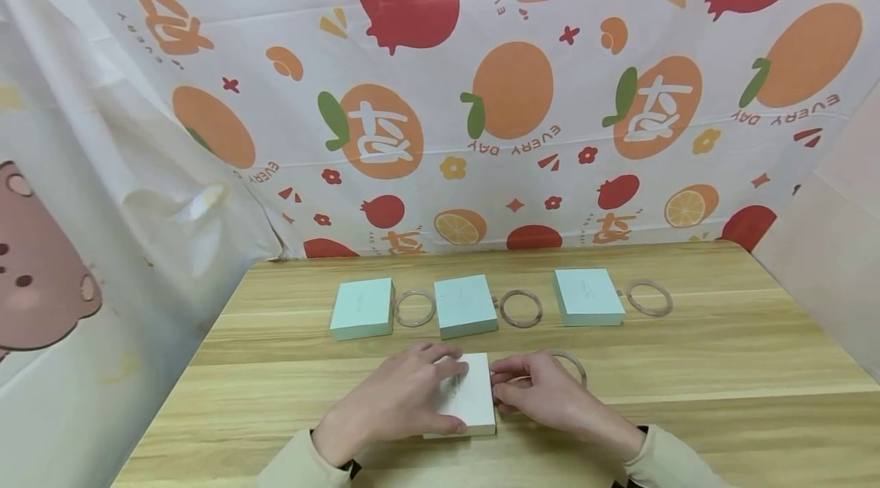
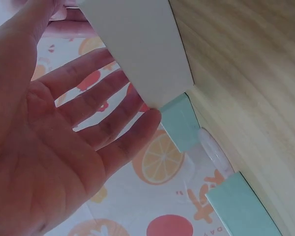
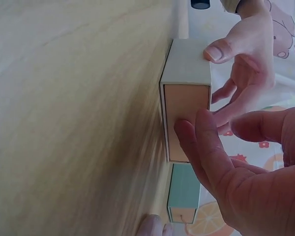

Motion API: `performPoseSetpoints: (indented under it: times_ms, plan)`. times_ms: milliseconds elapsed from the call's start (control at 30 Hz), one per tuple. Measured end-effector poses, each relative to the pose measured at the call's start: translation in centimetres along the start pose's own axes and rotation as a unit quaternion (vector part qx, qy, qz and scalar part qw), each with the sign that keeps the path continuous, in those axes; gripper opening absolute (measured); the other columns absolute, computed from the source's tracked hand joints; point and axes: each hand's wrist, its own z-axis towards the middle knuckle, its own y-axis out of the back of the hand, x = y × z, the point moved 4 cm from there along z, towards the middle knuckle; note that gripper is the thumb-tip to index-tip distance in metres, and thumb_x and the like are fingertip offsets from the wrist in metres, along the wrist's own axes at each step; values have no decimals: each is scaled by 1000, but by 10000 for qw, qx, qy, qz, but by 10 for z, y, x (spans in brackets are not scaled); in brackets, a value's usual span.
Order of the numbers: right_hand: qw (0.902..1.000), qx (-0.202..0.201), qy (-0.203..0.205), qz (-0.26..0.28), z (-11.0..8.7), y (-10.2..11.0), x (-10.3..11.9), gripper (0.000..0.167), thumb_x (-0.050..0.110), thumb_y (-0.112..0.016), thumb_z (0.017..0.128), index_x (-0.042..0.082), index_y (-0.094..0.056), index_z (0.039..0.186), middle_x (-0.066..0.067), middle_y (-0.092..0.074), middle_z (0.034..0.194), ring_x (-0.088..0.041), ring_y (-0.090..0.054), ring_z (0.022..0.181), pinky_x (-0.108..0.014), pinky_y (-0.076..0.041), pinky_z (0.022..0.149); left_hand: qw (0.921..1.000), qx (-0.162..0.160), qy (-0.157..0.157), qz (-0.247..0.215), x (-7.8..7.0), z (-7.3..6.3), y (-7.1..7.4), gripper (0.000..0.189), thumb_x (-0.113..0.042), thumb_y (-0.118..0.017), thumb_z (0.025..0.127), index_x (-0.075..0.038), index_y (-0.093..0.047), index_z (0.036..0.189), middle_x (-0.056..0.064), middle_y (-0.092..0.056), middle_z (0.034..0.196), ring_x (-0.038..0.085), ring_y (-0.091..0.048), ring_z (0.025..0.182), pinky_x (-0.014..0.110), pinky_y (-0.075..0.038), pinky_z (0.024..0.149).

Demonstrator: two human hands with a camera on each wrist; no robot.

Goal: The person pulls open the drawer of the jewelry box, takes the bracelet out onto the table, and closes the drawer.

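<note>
A white box (image 1: 474, 396) lies flat on the table in front of me. My left hand (image 1: 406, 396) holds it from the left. The thumb presses the near side and the fingers reach over the top toward the far end. At the box's right end, a tan face (image 3: 187, 108) shows in the right wrist view. Fingertips of my right hand (image 1: 539, 389) touch that face, while its thumb stays apart from them. Just beyond the right hand a clear bangle-like ring (image 1: 574, 366) lies on the table, partly hidden by the hand.
Along the back of the wooden table (image 1: 275, 366) stand a left mint box (image 1: 363, 308), a middle mint box (image 1: 466, 306) and a right mint box (image 1: 588, 297). A clear ring (image 1: 521, 308) lies beside the middle one, with others beside its neighbours. A fruit-print curtain (image 1: 440, 91) hangs behind.
</note>
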Motion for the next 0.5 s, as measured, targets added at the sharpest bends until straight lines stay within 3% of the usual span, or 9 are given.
performPoseSetpoints:
  times_ms: [267, 500]
  plan:
    - [9993, -241, 36, -287, -5, 12, 0, 43, 8, -66, 96, -12, -60, 133, -20, -72, 119, -23, -75, 101, -32, -63, 77, 10000, 10, -10, -7, -4, 10, -3, 68, -60, -80, 79, -18, -68, 131, 2, -64, 138, 24, -61, 123, 42, -54, 100]
    - [9937, -683, 112, -880, -23, 50, 8, 44, 14, -67, 98, -10, -60, 134, -24, -72, 119, -25, -75, 92, -31, -62, 72, 10000, -24, -69, 35, -6, 20, -5, 68, -62, -78, 80, -19, -69, 131, 1, -64, 138, 22, -61, 120, 40, -54, 99]
